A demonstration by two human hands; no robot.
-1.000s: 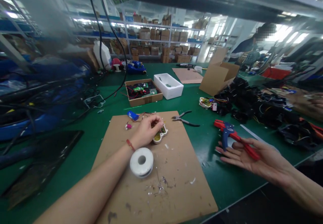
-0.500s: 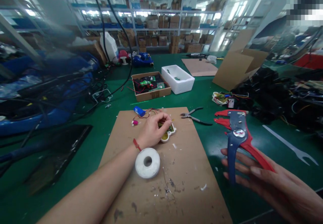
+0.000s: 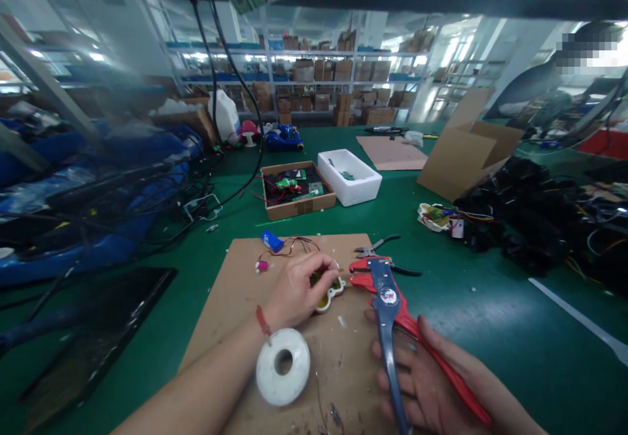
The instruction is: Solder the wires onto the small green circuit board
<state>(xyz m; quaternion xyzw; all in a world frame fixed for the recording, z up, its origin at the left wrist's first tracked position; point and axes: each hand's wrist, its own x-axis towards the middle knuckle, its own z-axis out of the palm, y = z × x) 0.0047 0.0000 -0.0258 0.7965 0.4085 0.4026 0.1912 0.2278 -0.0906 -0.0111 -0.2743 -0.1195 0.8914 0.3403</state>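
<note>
My left hand (image 3: 298,290) rests on the brown cardboard mat (image 3: 235,304), fingers curled and pinched on a small white part with a green circuit board (image 3: 330,292). Thin red and black wires (image 3: 294,246) run from it to a blue component (image 3: 271,241) and a small pink piece (image 3: 261,265). My right hand (image 3: 432,382) holds a red and blue wire stripper (image 3: 387,304) by its handles, jaws pointing at the part. A white solder spool (image 3: 283,365) sits by my left wrist.
Small pliers (image 3: 387,255) lie at the mat's far edge. Behind stand a cardboard tray of circuit boards (image 3: 297,193), a white foam box (image 3: 349,176) and a folded carton (image 3: 466,154). Black wire bundles (image 3: 530,219) pile up at right; a person sits at far right.
My right hand has brought the wire stripper from the right side of the table leftward onto the mat, close to the part. My left hand has stayed on the part.
</note>
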